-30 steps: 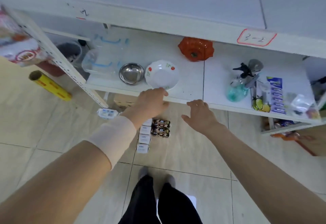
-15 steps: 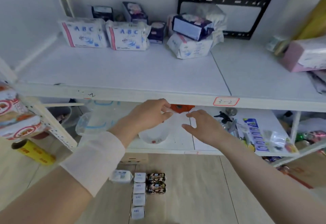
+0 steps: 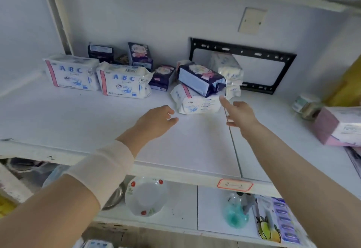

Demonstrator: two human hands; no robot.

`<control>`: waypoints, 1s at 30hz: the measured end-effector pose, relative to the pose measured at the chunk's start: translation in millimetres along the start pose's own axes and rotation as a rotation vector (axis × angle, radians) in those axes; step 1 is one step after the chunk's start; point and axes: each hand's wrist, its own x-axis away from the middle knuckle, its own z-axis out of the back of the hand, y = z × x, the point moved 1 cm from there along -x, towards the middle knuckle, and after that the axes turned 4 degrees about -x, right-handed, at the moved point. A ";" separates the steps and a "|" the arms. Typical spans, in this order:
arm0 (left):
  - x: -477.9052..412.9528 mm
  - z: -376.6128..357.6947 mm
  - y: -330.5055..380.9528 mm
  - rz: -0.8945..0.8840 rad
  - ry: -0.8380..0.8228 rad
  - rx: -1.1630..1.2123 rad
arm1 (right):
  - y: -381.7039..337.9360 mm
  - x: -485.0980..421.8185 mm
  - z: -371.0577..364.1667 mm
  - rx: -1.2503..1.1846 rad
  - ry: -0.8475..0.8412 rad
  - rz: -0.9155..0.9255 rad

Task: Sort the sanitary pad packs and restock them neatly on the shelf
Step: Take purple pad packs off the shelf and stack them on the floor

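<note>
Sanitary pad packs [image 3: 125, 81] are recorded along the back of the white shelf [image 3: 97, 126]. Two white ABC packs [image 3: 72, 72] stand side by side at left, with small dark packs behind. At centre a dark blue pack [image 3: 201, 79] lies tilted on a white pack [image 3: 195, 103]. Both hands are held apart over the shelf, fingers loose, nothing gripped. The left hand [image 3: 156, 120] is just short of the white pack. The right hand [image 3: 240, 114] has its index fingertip at that pack's right end; contact cannot be determined.

Single head-worn wide-angle view, forward and slightly down, close over the shelf [image 3: 78, 120].
</note>
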 end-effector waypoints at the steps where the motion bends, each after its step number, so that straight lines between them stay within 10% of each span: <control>1: -9.9 1.6 1.3 0.004 0.019 0.006 | -7.7 -13.5 -3.3 -0.040 0.012 -0.027; 30: -201.9 87.8 -67.3 0.228 0.492 -0.067 | -50.4 -96.7 -40.6 -0.455 -0.126 -0.257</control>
